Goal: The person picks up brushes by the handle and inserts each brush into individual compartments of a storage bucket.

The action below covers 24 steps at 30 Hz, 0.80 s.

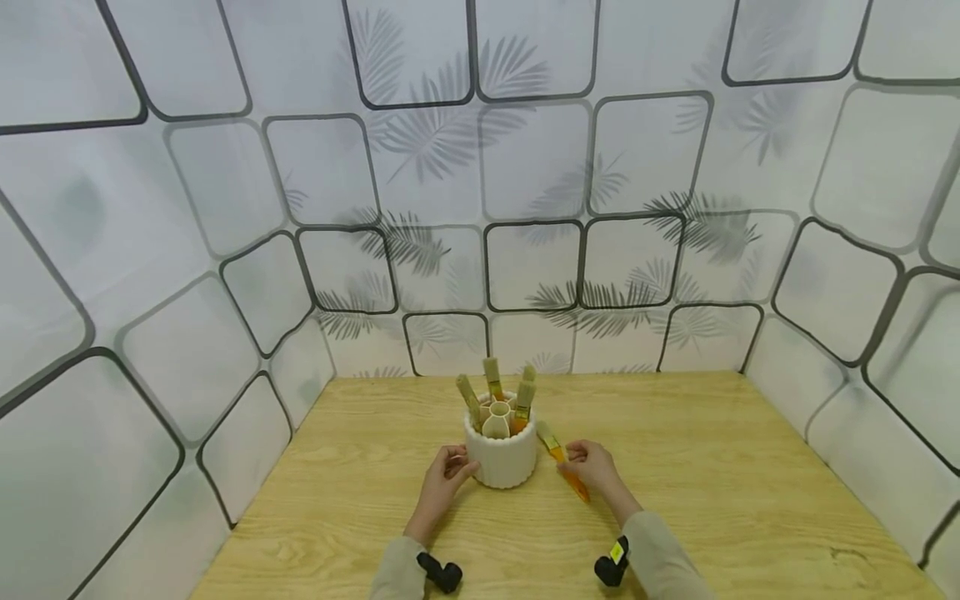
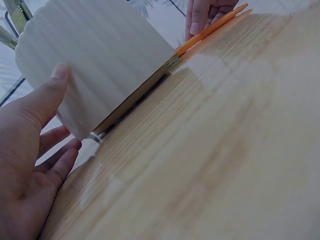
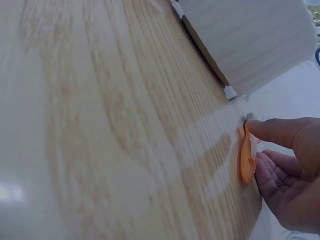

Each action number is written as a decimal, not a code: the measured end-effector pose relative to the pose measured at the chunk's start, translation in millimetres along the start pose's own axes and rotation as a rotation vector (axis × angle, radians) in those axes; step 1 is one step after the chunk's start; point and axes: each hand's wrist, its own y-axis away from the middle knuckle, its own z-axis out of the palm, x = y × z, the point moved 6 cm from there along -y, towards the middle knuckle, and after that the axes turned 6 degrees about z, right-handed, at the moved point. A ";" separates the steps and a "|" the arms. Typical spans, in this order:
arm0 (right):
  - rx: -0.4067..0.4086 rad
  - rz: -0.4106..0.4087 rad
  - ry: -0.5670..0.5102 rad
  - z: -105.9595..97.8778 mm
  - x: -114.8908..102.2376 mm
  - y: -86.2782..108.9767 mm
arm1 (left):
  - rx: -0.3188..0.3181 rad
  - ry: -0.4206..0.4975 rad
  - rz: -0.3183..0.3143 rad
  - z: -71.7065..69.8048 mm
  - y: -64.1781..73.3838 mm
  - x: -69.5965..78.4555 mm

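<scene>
A white ribbed brush holder (image 1: 502, 462) stands on the wooden table, with several pale-bristled paintbrushes upright in its compartments. My left hand (image 1: 441, 490) grips the holder low on its left side; in the left wrist view the thumb (image 2: 59, 75) lies on the ribbed wall and the other fingers curve in near its base. Just right of the holder lies a flat paintbrush (image 1: 574, 483) with an orange handle, bristles pointing toward the holder. My right hand (image 1: 597, 472) pinches its handle, thumb near the metal band in the right wrist view, fingertips along the opposite side.
The wooden table (image 1: 360, 417) meets patterned white walls (image 1: 536, 267) at the back and both sides. Black wrist cameras (image 1: 441, 573) sit at both sleeves. The holder's wall (image 3: 250, 40) stands close to the brush's bristle end in the right wrist view.
</scene>
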 end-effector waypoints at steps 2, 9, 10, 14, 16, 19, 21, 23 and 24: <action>0.001 -0.003 0.003 0.1 -0.1 -0.4 | 0.002 -0.002 0.002 -0.3 -0.1 0.3; 0.002 -0.004 0.006 0.7 -1.6 3.2 | -0.005 0.016 -0.014 0.4 -1.6 -4.0; 0.006 -0.004 0.007 0.8 -1.9 3.4 | -0.005 0.016 -0.015 0.4 -1.6 -4.9; 0.022 -0.016 0.025 0.3 -2.5 3.4 | -0.003 0.018 -0.023 0.4 -1.3 -7.3; 0.024 -0.017 0.036 0.2 -2.0 3.0 | -0.005 0.022 -0.027 0.4 -1.1 -7.7; 0.020 -0.020 0.046 0.3 -1.6 2.6 | -0.005 0.030 -0.022 0.2 -0.8 -6.2; 0.018 -0.019 0.048 0.4 -1.5 2.6 | -0.004 0.034 -0.015 0.0 -0.7 -5.2; 0.016 -0.021 0.049 0.6 -1.7 2.4 | -0.004 0.037 -0.014 -0.2 -0.8 -5.2; 0.016 -0.020 0.046 0.6 -2.0 2.4 | -0.005 0.033 -0.014 -0.2 -1.0 -5.6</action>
